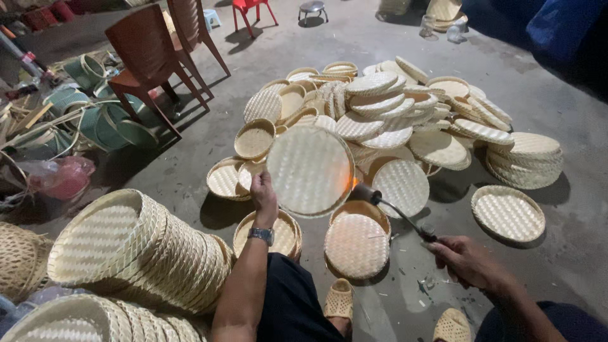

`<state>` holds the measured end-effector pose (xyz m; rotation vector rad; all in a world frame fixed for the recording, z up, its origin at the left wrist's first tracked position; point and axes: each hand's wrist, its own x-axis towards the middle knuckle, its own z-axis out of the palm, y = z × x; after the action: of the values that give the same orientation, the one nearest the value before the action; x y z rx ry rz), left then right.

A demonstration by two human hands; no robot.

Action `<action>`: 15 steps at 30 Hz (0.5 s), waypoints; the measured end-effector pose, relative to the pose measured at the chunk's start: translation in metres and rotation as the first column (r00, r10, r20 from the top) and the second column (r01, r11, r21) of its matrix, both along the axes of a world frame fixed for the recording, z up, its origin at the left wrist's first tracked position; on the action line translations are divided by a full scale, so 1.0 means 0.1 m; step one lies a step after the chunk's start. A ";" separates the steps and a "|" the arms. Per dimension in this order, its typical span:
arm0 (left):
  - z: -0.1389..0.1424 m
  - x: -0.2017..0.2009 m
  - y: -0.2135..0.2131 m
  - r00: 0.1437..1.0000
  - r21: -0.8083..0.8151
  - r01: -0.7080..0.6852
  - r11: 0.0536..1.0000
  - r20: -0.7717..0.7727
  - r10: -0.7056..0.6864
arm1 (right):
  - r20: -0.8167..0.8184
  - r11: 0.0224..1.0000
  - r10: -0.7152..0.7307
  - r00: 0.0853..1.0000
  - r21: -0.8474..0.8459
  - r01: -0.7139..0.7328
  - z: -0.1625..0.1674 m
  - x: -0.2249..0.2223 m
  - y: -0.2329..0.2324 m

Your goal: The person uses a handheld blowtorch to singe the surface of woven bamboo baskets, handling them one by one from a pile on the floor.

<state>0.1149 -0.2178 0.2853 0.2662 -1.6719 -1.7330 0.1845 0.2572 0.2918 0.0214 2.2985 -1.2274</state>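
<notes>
Left hand (263,193) grips tray (310,170); right hand (465,259) torch (396,212).

A: Left hand (263,193)?
B: Raised, forearm upright, watch on wrist, fingers curled in a pinch grip.
A: Right hand (465,258)?
B: Low, arm extended from lower right, fist closed, knuckles up.

Both forearms bare, no sleeves showing. Left hand (263,193) ungloved; silver metal wristwatch (261,235) with link band just below it on wrist. Right hand (464,258) ungloved too, nothing worn on that wrist. Dark navy shorts (291,304) below wristwatch, second dark leg at far right. Tan perforated clog slippers (339,299) on both feet, right of wristwatch and lower.
</notes>
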 end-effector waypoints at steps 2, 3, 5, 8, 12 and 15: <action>0.02 0.00 0.00 1.000 -0.085 -0.009 0.996 0.026 0.012 | -0.021 0.999 -0.027 0.999 -0.047 0.026 0.01 -0.02 0.01; 0.01 0.00 0.00 0.998 -0.123 -0.008 0.992 0.066 0.017 | -0.007 0.997 -0.057 0.998 -0.047 0.057 0.02 -0.03 0.00; 0.00 0.00 0.00 0.993 -0.172 -0.010 0.985 0.115 0.030 | 0.019 0.992 -0.117 0.993 -0.047 0.118 0.08 -0.05 -0.01; -0.02 -0.02 0.00 0.990 -0.231 -0.019 0.973 0.130 0.050 | -0.024 0.999 -0.046 0.999 0.018 0.046 0.16 -0.07 -0.04; -0.04 -0.03 0.00 0.984 -0.330 -0.016 0.944 0.161 0.073 | -0.005 0.992 -0.082 0.997 0.099 0.082 0.26 -0.11 -0.01; -0.05 -0.04 0.02 0.986 -0.277 0.070 0.958 0.163 -0.025 | -0.025 0.996 -0.045 0.999 0.075 0.047 0.30 -0.15 -0.01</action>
<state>0.1113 -0.2158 0.2808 0.2365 -2.0307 -1.5148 0.1695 0.2559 0.3218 0.0881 2.3762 -1.1691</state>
